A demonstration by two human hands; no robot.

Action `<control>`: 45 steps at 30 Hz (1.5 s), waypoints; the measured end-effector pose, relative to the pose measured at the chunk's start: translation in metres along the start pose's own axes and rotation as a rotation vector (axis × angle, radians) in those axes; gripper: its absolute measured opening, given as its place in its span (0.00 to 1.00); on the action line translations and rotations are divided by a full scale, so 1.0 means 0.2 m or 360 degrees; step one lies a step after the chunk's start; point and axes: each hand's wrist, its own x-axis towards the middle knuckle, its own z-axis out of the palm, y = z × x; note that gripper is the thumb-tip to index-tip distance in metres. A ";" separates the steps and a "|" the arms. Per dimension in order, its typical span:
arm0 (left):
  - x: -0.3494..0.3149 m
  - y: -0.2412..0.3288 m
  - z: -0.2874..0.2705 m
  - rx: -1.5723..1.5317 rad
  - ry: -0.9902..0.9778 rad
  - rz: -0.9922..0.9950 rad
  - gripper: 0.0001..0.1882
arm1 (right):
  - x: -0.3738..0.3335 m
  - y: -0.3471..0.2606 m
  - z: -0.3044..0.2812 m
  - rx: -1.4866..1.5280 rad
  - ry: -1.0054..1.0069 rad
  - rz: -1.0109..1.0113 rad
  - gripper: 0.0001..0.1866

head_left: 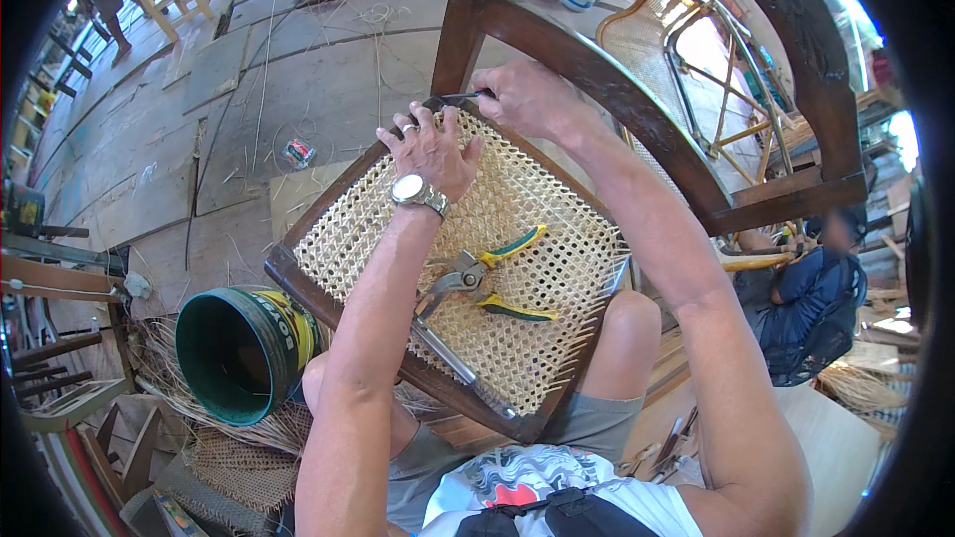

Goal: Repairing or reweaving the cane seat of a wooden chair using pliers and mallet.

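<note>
A chair seat woven of cane (557, 288) in a dark wooden frame lies across my lap. My left hand (430, 149), with a ring and a wristwatch, rests on its far corner, fingers spread. My right hand (532, 99) is closed around a thin dark pointed tool (476, 94); its tip meets the frame by my left fingertips. Locking-style pliers (463, 276) with yellow and green handles lie jaws-left on the weave. Beside them, partly behind my left forearm, is a long metal tool (448, 353). Loose cane ends stick out along the seat's right edge.
The carved dark chair back (607, 65) rises at the far right. A green bucket (229, 353) lies tilted at the left, with cane strands around it. A crushed can (297, 152) is on the floor. Another person (816, 288) sits at the right, near a rattan chair frame (731, 89).
</note>
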 end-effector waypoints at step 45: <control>0.00 -0.01 -0.09 -0.0082 -0.0190 0.0017 0.42 | 0.55 -0.22 -0.01 0.0028 0.0166 -0.0796 0.24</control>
